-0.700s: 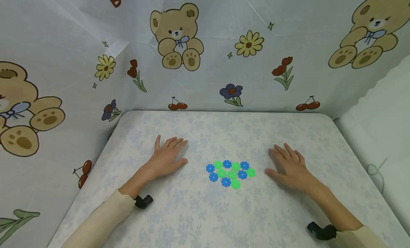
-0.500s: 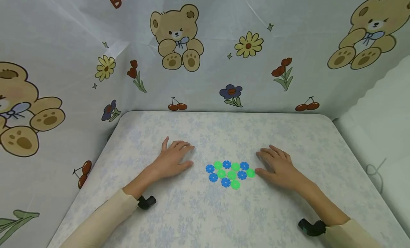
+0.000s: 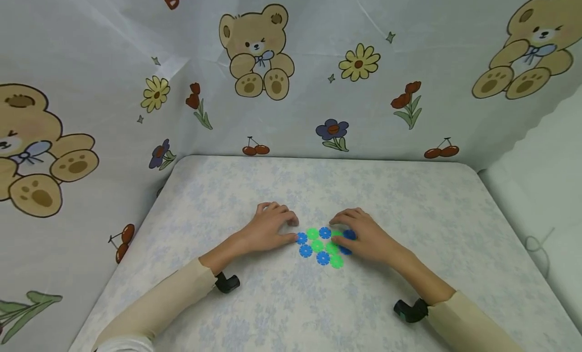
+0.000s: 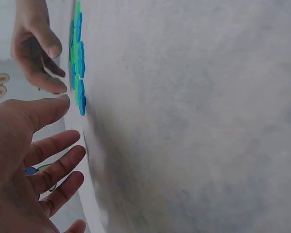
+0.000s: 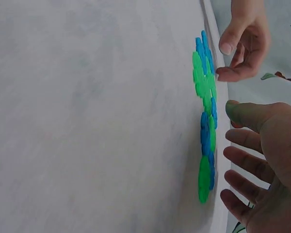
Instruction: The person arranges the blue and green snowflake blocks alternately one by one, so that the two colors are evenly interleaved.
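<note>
A cluster of flat, notched plastic discs lies at mid-table, some blue [image 3: 305,250] and some green [image 3: 337,261]. At its left edge is my left hand [image 3: 268,230], thumb and fingers apart, the thumb tip close to a blue disc. Over the right part of the cluster my right hand [image 3: 366,236] hides some of the discs. The right wrist view shows its loosely bent fingers above the discs, a green disc [image 5: 203,179] lying below them. In the left wrist view nothing is held between the left fingers [image 4: 53,167].
The pale floral-patterned table [image 3: 254,311] ends at a rounded back edge. Behind it hangs a curtain [image 3: 309,99] printed with bears and flowers. White material [image 3: 545,180] and a thin cord [image 3: 538,248] are on the right. Each wrist carries a black camera.
Both hands have moved inward toward the disc cluster, the left going right and the right going left. The right hand now covers some discs. The discs appear unmoved.
</note>
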### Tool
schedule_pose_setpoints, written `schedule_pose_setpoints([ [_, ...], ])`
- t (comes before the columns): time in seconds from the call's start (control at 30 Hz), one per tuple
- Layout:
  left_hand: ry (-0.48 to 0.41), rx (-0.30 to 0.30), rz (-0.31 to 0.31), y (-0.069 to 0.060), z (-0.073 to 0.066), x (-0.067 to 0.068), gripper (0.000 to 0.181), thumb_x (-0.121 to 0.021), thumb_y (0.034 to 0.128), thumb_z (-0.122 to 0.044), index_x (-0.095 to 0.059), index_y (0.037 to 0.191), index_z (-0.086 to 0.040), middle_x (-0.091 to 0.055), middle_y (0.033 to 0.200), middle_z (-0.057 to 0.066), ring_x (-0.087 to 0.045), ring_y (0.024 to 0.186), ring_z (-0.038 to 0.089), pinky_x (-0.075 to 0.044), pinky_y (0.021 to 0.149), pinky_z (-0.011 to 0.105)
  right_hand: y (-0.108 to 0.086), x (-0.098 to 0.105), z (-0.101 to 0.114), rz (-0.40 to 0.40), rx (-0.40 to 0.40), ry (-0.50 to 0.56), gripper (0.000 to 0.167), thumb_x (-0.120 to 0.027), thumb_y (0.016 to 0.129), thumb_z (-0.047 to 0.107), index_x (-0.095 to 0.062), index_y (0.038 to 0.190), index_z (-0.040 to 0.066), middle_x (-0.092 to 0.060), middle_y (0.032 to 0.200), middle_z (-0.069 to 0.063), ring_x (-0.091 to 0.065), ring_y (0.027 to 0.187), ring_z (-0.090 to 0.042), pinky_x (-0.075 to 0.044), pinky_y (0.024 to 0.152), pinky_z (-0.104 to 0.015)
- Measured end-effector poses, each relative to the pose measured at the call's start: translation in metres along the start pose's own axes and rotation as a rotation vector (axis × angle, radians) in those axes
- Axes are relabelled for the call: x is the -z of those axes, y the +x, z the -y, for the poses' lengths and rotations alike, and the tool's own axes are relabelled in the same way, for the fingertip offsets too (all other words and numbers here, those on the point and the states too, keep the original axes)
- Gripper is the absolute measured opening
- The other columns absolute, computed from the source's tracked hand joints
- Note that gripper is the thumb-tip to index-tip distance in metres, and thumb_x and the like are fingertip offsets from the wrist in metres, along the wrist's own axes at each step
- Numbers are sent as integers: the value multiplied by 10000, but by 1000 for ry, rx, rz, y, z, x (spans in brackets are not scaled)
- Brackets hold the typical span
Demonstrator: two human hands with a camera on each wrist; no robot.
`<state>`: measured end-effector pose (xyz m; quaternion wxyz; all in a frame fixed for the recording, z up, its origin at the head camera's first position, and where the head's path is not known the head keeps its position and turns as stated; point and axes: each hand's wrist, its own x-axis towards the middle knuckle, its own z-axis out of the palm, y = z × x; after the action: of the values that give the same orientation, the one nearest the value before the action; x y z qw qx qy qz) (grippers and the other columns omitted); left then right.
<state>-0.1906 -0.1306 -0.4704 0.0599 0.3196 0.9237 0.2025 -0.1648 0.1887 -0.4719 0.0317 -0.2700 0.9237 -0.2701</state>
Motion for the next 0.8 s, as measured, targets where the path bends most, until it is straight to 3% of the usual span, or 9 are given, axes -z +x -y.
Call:
schedule_pose_setpoints([
  [0.13,-9,-9,42,8,-6,0,271,-780,980,-485,-719,1152,-285,-663,1115,-72,-531,1107,162,-312,1170,609,13,-5,3,26,58,78,356,-777,1003,307,-735,1314,138,-704,1365,-55,-599,1335,-339,-485,1124,-622],
  [0.3,-1,-20,74,12,-10,0,267,-812,959,-465,-706,1112,-274,-638,1076,-55,-523,1051,160,-341,1147,600,28,-13,10,56,112,98,314,-781,1000,277,-752,1274,126,-737,1299,-37,-619,1265,-298,-494,1102,-578],
  [0.53,-34,-20,89,14,-9,-3,229,-825,961,-405,-701,1080,-253,-645,1074,-46,-537,1042,151,-362,1122,579,40,-19,22,62,123,34,258,-782,998,270,-771,1216,133,-735,1255,-43,-616,1171,-271,-501,1057,-535],
  [0.8,-88,-4,105,18,-9,-4,211,-829,965,-354,-684,1062,-235,-653,1072,-43,-545,1038,151,-361,1109,554,41,-20,23,38,108,-19,207,-804,983,245,-739,1147,137,-700,1216,-50,-606,1157,-284,-505,1036,-531],
])
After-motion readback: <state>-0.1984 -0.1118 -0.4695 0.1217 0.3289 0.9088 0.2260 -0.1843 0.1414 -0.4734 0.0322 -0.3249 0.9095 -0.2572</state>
